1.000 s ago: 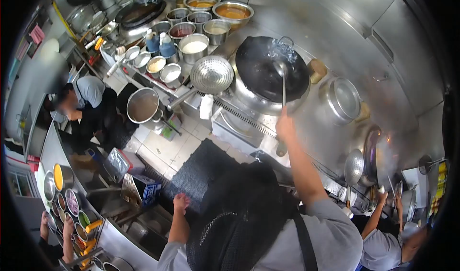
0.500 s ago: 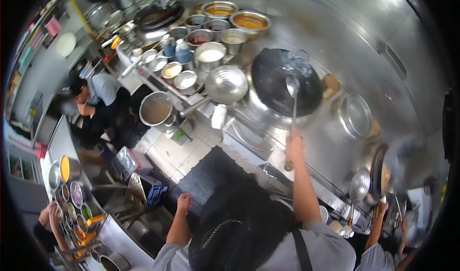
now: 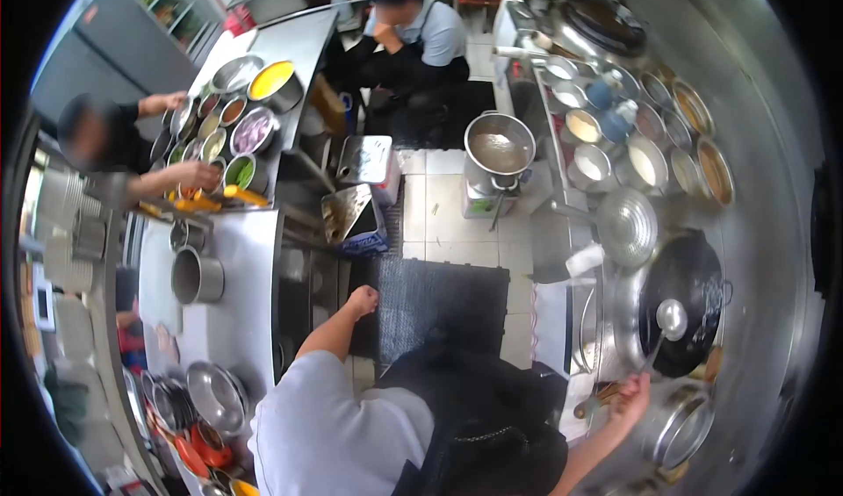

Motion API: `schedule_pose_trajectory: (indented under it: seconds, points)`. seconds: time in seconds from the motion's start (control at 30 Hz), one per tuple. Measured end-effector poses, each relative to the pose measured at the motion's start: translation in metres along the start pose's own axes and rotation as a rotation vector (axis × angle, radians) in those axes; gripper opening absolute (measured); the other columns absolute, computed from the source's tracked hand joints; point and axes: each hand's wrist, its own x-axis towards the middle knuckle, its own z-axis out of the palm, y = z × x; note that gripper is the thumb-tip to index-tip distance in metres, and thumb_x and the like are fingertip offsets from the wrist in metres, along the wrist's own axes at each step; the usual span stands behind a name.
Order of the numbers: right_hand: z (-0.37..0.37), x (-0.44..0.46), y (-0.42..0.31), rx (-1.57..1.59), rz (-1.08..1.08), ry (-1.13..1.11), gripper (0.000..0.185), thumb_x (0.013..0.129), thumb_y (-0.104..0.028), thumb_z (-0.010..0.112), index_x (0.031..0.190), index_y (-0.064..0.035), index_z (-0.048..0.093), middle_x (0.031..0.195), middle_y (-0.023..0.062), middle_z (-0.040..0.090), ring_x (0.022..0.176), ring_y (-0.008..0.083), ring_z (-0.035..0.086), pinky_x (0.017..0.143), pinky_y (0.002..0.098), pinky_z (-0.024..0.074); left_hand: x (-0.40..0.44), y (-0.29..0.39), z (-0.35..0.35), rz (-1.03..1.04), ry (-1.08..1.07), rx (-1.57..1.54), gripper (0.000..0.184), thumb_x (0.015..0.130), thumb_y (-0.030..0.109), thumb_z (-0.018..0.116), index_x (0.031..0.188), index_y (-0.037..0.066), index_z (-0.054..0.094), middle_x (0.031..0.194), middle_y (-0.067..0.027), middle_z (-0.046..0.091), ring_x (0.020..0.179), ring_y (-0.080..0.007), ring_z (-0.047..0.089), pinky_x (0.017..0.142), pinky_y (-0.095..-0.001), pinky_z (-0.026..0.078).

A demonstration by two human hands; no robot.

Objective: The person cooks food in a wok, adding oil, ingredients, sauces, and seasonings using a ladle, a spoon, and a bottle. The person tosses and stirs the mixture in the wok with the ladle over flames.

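Ladle [image 3: 672,319] sits over the black wok [image 3: 680,268], its handle grasped by the right hand [image 3: 628,399]; the left hand [image 3: 363,301] is loosely clenched, apparently around nothing. A careless sideways swing could knock the strainer [image 3: 627,226] beside the wok.

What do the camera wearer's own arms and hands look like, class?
The left forearm is bare below a plain, light grey short sleeve that ends near the elbow. The right forearm is bare too; its sleeve is out of view. Neither the left hand nor the right hand wears a glove, and no watch shows.
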Motion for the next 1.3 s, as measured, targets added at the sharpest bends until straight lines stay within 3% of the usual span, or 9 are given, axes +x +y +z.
schedule_pose_trajectory:
  seconds: [0.17, 0.33, 0.53, 0.67, 0.8, 0.93, 1.0, 1.13, 1.3]
  points:
    - [-0.025, 0.06, -0.019, 0.236, 0.054, -0.143, 0.015, 0.107, -0.019, 0.057, 0.112, -0.0055, 0.054, 0.07, 0.0021, 0.053, 0.055, 0.0126, 0.049, 0.046, 0.0261, 0.0445, 0.02, -0.03, 0.037, -0.176, -0.085, 0.122, 0.017, 0.097, 0.017, 0.056, 0.089, 0.005, 0.066, 0.073, -0.006, 0.063, 0.058, -0.0149, 0.058, 0.046, -0.0321, 0.042]
    - [0.03, 0.026, 0.012, -0.134, -0.247, 0.087, 0.018, 0.107, -0.019, 0.056, 0.099, -0.0046, 0.049, 0.069, 0.0015, 0.052, 0.053, 0.0109, 0.049, 0.046, 0.0245, 0.0461, 0.018, -0.01, 0.108, 0.105, -0.151, -0.056, 0.027, 0.094, 0.022, 0.055, 0.095, 0.003, 0.075, 0.074, -0.015, 0.07, 0.065, -0.026, 0.07, 0.064, -0.0417, 0.056]
    - [-0.022, -0.008, -0.074, 0.902, 0.429, -0.345, 0.024, 0.11, -0.019, 0.052, 0.102, 0.0022, 0.047, 0.078, 0.0043, 0.05, 0.059, 0.0098, 0.05, 0.047, 0.025, 0.045, 0.011, 0.047, 0.097, 0.191, -0.392, 0.329, 0.024, 0.092, 0.016, 0.067, 0.109, -0.001, 0.071, 0.083, -0.0064, 0.069, 0.069, -0.0184, 0.065, 0.063, -0.0337, 0.056]
    - [-0.02, 0.031, -0.005, -0.081, -0.043, -0.132, 0.022, 0.109, -0.023, 0.054, 0.096, -0.0059, 0.051, 0.067, 0.0011, 0.05, 0.053, 0.0097, 0.047, 0.044, 0.0268, 0.0415, 0.04, 0.047, 0.09, 0.126, -0.161, -0.172, 0.015, 0.096, 0.01, 0.064, 0.107, 0.001, 0.068, 0.083, -0.0078, 0.068, 0.069, -0.0175, 0.067, 0.061, -0.0325, 0.057]
    - [0.026, -0.004, 0.006, 0.031, -0.139, 0.063, 0.022, 0.109, -0.023, 0.055, 0.094, -0.0088, 0.049, 0.068, 0.0005, 0.049, 0.051, 0.0084, 0.044, 0.043, 0.0239, 0.0384, 0.013, 0.042, 0.086, 0.1, -0.033, -0.198, 0.012, 0.096, 0.013, 0.059, 0.1, 0.005, 0.066, 0.08, -0.0057, 0.066, 0.064, -0.0157, 0.064, 0.053, -0.0281, 0.05]
    - [-0.037, 0.021, -0.054, 0.804, 0.311, -0.352, 0.021, 0.108, -0.022, 0.058, 0.095, -0.0088, 0.047, 0.07, -0.0003, 0.048, 0.051, 0.0081, 0.042, 0.044, 0.0235, 0.0393, -0.037, 0.008, 0.108, -0.139, -0.241, -0.196, 0.009, 0.096, 0.012, 0.056, 0.101, 0.013, 0.063, 0.084, -0.0047, 0.066, 0.063, -0.0168, 0.062, 0.05, -0.0279, 0.044]
    - [-0.063, 0.073, -0.048, 0.703, 0.243, -0.551, 0.02, 0.107, -0.02, 0.059, 0.096, -0.0086, 0.047, 0.071, 0.0002, 0.05, 0.052, 0.0084, 0.045, 0.045, 0.0234, 0.0405, -0.006, -0.045, 0.114, -0.381, -0.865, -0.454, 0.01, 0.097, 0.014, 0.056, 0.104, 0.015, 0.063, 0.085, -0.0038, 0.066, 0.066, -0.0178, 0.063, 0.051, -0.0275, 0.044]
    - [0.027, 0.051, 0.01, -0.065, -0.162, 0.063, 0.016, 0.106, -0.016, 0.059, 0.096, -0.0108, 0.048, 0.072, 0.0021, 0.052, 0.053, 0.0119, 0.049, 0.047, 0.0273, 0.0436, -0.047, -0.028, 0.15, -0.116, -0.571, -0.113, 0.012, 0.099, 0.017, 0.055, 0.107, 0.013, 0.064, 0.084, -0.0035, 0.064, 0.068, -0.0198, 0.063, 0.053, -0.0283, 0.045]
    - [0.04, -0.023, -0.035, 0.459, 0.1, -0.127, 0.016, 0.107, -0.011, 0.055, 0.095, -0.0069, 0.045, 0.073, 0.0027, 0.049, 0.054, 0.0105, 0.047, 0.047, 0.0271, 0.0444, -0.037, 0.011, 0.152, -0.15, -0.378, -0.353, 0.012, 0.098, 0.012, 0.052, 0.101, 0.009, 0.062, 0.08, -0.0031, 0.06, 0.063, -0.0162, 0.058, 0.051, -0.0276, 0.043]
